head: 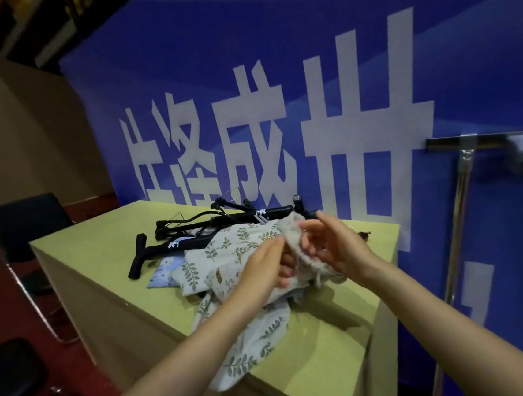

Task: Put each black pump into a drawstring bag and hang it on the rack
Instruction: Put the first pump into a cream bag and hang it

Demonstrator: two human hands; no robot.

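Backdrop (305, 66) was the biggest thing in view: smooth blue printed sheet with large white characters, flat and matte. In front of it stood the table (107, 263), a boxy pale yellow-green board top with hard square edges. At right stood the rack (459, 204): chrome tube upright with a dark crossbar, slick and rigid, nothing hanging on the part we could see. Black chairs (26, 226) sat on red floor at left.

The black pumps (193, 233) lay in a tangle on the far part of the table, behind the fabric, none bagged yet. Long stiff barrels, T-handles, thin hoses looping loose. We judged them rigid and moderately heavy for a cloth bag; take one at mid-barrel, since hose and handle would likely snag on the bag mouth.

The drawstring bags (228, 265) were piled on the table's near side, one trailing over the front edge. Cream cloth with a green leaf print, thin, limp, creased; a blue floral one (162, 271) peeked out at left. Light, no shape of their own, so the mouth would need two hands to hold it wide.

Our left hand (267, 267) gripped the top bag's fabric, fingers curled underneath it. Our right hand (328, 242) pinched the gathered hem at the mouth, thumb against fingertips, other fingers loosely spread. A thin cord (318, 280) dangled below the hem; we judged that to be the hanging point later.
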